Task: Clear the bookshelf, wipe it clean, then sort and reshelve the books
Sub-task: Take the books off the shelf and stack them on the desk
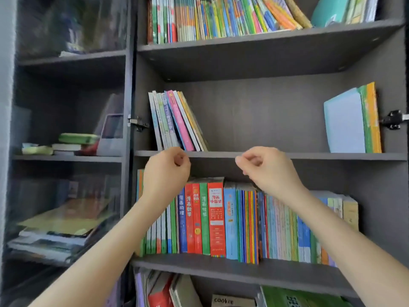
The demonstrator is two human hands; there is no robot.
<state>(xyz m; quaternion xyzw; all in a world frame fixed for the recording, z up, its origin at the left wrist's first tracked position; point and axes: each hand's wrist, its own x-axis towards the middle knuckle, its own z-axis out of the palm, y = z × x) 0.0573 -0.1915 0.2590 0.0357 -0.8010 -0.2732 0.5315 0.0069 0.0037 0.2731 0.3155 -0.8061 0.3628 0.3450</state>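
Bookshelf (265, 63): dark, open-fronted, most tiers full.

- Left hand (167, 168) and right hand (264, 168) are both raised in front of the middle shelf edge (321, 156). Fingers are curled in toward the palms, with nothing held in either. The hands are apart and neither touches a book.
- Just above the left hand, a leaning stack (177, 122) of thin books tilts against the left wall. Well to the right, an upright cluster (354, 120) stands by the right wall, with bare board between them.
- Below the hands is a packed lower row (221, 220). Above is a crowded top row (221, 16). A glass-fronted cabinet (66, 129) stands to the left.

Judgement: the middle tier looks partly cleared, and the leaning stack is the nearest thing to take.

To do it well:
- Uncurl the left hand and brace the outermost cover so the stack doesn't slide flat.
- Bring the right hand against the opposite side.
- Squeeze from both sides and lift the group as one. Thin paperbacks will likely flop or fan if gripped loosely.
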